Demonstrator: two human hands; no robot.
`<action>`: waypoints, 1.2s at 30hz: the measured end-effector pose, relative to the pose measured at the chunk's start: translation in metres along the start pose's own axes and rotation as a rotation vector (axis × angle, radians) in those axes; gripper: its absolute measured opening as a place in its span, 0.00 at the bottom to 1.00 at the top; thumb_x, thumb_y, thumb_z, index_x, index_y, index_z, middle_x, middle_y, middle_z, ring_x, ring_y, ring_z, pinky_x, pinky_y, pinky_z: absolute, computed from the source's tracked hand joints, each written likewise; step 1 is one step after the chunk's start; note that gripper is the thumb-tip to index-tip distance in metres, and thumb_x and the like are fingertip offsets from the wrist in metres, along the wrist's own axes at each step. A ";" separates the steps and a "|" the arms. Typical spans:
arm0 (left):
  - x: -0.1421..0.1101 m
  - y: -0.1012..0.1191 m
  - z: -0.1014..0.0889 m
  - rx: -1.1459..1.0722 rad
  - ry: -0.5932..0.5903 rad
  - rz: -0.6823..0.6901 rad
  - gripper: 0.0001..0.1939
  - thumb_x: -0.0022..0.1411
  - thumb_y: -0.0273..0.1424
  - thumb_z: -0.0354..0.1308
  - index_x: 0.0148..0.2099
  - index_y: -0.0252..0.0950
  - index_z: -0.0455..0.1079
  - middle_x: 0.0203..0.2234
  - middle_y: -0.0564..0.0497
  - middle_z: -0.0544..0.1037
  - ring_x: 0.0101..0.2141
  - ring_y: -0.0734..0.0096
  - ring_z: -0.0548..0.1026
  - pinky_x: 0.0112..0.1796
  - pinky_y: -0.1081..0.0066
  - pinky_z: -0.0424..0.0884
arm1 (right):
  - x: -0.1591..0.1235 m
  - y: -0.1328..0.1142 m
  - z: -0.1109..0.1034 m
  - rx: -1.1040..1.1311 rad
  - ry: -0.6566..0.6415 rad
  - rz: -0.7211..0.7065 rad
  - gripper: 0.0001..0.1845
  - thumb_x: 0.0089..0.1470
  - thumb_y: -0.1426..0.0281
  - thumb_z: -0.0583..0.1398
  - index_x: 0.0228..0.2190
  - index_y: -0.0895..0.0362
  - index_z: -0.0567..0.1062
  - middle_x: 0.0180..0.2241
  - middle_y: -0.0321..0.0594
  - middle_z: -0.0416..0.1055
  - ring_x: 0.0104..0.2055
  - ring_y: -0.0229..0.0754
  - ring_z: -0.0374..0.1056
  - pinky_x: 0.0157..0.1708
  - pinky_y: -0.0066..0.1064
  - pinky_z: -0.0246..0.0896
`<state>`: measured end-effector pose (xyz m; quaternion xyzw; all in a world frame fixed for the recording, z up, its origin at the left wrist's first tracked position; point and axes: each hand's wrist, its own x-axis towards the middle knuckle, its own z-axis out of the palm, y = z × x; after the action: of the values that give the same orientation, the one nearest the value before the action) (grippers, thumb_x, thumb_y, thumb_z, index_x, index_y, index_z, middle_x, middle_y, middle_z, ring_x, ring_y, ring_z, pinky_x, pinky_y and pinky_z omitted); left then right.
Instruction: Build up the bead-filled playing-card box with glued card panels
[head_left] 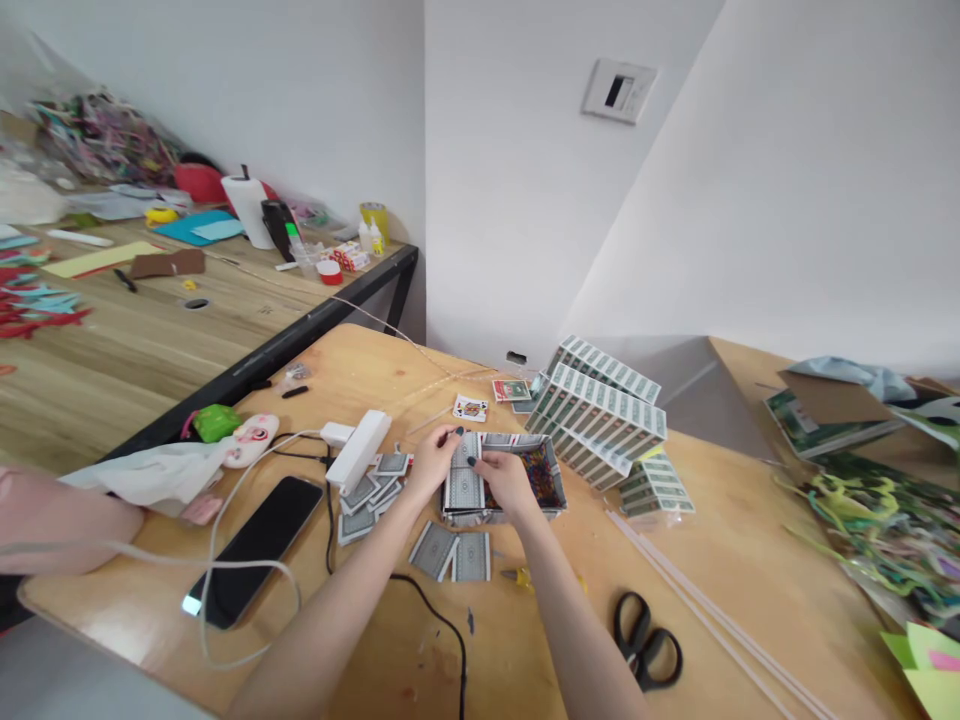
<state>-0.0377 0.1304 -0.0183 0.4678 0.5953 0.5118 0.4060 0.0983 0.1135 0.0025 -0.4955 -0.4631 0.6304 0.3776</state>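
Note:
In the middle of the wooden table, my left hand (433, 458) and my right hand (506, 478) are closed on grey-backed playing cards (465, 488) at the left part of an open box built from cards (553, 455). My left fingers pinch near the upper edge, and my right thumb presses on the face nearer me. Whether these cards are fixed to the box, I cannot tell. A dark, multicoloured inside shows in the box's right part. Two folded-looking grey cards (471, 557) lie in front, with a loose pile of grey cards (360, 510) to the left.
Stacked card blocks (600, 410) stand behind right. Black scissors (646, 640) and white strips (690, 590) lie front right. A yellow-handled tool (519, 577) is partly under my right forearm. Left are a white power strip (360, 450), a phone (259, 550) and cables.

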 end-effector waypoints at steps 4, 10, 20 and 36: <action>0.001 -0.002 0.001 -0.031 -0.012 -0.019 0.13 0.54 0.38 0.54 0.35 0.36 0.73 0.33 0.49 0.79 0.37 0.64 0.74 0.40 0.68 0.68 | 0.001 0.001 0.000 0.020 0.003 0.006 0.19 0.34 0.55 0.66 0.25 0.57 0.79 0.22 0.37 0.76 0.27 0.48 0.72 0.32 0.37 0.66; 0.004 -0.003 -0.002 -0.069 -0.014 -0.049 0.11 0.48 0.35 0.59 0.34 0.36 0.75 0.32 0.49 0.79 0.35 0.64 0.74 0.40 0.67 0.67 | -0.002 -0.003 0.002 0.065 -0.038 0.024 0.18 0.33 0.56 0.67 0.25 0.56 0.79 0.23 0.38 0.77 0.31 0.50 0.73 0.35 0.39 0.67; 0.004 0.002 0.003 -0.180 -0.017 -0.148 0.12 0.46 0.38 0.58 0.29 0.35 0.76 0.26 0.50 0.79 0.29 0.65 0.74 0.31 0.69 0.68 | -0.015 -0.012 -0.006 0.129 -0.229 0.139 0.20 0.26 0.62 0.71 0.25 0.59 0.78 0.22 0.38 0.76 0.26 0.46 0.73 0.33 0.39 0.67; -0.006 0.000 -0.003 -0.232 -0.100 -0.029 0.21 0.54 0.44 0.53 0.40 0.32 0.74 0.36 0.45 0.79 0.39 0.60 0.75 0.41 0.65 0.69 | -0.013 -0.004 -0.005 0.119 -0.188 0.105 0.21 0.35 0.56 0.67 0.28 0.59 0.78 0.22 0.38 0.75 0.29 0.47 0.72 0.29 0.34 0.64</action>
<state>-0.0392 0.1240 -0.0175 0.4339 0.5180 0.5474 0.4937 0.1060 0.1037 0.0095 -0.4342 -0.4318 0.7194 0.3278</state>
